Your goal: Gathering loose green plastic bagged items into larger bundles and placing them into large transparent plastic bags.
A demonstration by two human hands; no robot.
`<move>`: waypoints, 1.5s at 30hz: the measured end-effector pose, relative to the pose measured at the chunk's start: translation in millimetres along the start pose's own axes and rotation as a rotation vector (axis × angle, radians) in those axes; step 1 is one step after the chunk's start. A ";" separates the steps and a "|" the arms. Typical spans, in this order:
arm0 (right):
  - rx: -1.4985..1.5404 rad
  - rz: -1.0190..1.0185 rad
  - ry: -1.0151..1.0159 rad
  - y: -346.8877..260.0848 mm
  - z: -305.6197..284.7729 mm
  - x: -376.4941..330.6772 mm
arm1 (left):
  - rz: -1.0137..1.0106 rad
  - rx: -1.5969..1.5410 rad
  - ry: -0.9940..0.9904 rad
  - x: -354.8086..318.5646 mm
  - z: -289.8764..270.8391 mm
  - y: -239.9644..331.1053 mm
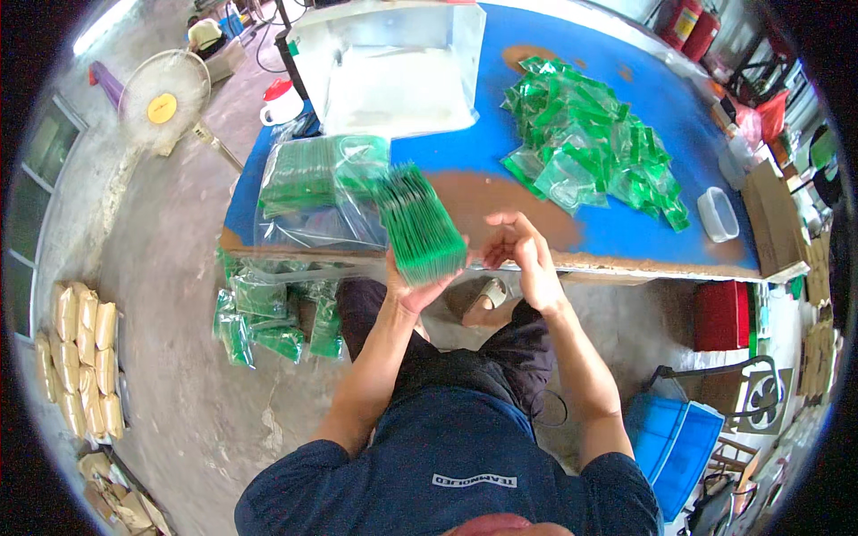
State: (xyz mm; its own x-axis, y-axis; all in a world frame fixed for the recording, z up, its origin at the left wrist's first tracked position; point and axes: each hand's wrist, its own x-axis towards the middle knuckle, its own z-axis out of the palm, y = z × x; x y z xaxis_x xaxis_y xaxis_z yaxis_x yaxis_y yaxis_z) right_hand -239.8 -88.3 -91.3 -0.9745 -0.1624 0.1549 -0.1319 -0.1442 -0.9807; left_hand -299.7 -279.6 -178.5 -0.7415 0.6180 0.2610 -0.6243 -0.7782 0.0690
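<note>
both hands meet at the table's near edge. left hand (413,284) clamps, from below, a thick fanned stack of flat green plastic sachets (418,223), held edge-up so single pieces peel off; its long axis runs up-left, away from the person. right hand (525,255), fingers curled, pinches something too small to identify. loose green sachet heap (585,143) lies well apart on the blue-topped worktable (465,170).

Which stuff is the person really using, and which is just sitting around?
In use:
left hand holding green bag stack
right hand beside it
loose green bags
bagged green bundles

Lying about:
fan
white jug
clear tub
blue crate
</note>
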 end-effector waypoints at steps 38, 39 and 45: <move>0.325 -0.993 -0.297 -177.9 68.5 -109.4 | 0.003 -0.106 0.275 -53.5 -3.6 -21.4; 0.331 -0.995 -0.299 -176.8 70.0 -108.6 | 0.007 -0.101 0.277 -54.4 -4.2 -20.3; 0.513 -1.108 -0.392 -170.2 59.8 -98.8 | -0.027 -0.140 0.218 -54.2 -20.2 -13.5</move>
State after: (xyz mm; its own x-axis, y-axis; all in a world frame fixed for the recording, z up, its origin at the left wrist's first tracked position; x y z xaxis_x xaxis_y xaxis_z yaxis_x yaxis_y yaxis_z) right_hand -110.2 -106.1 67.4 -0.2597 0.0219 0.9654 -0.6643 -0.7297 -0.1621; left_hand -256.0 -300.4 -213.0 -0.7499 0.6599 0.0466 -0.6615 -0.7471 -0.0649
